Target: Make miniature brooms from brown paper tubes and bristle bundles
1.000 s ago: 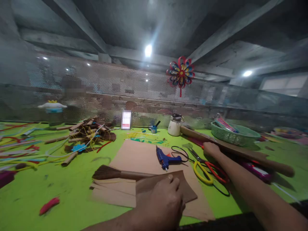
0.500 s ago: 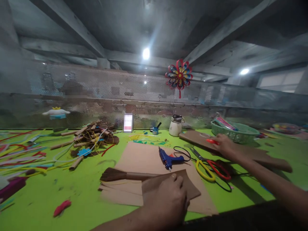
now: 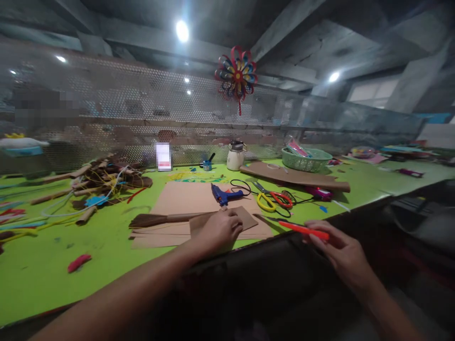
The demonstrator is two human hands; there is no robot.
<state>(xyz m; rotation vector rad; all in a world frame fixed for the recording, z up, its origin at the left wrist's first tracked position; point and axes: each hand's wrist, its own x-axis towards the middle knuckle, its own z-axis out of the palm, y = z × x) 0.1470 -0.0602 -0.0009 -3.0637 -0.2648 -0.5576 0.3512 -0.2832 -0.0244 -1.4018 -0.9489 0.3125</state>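
Lower right, your right hand (image 3: 343, 248) pinches a knife (image 3: 302, 230); your left hand (image 3: 221, 231) curls over brown paper (image 3: 248, 219), grip unclear. Likely pre-cut: keep it flat.

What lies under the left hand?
Beneath the left hand is a dark brown sheet, lying over lighter brown sheets. Whatever that hand and the dark sheet cover cannot be seen.
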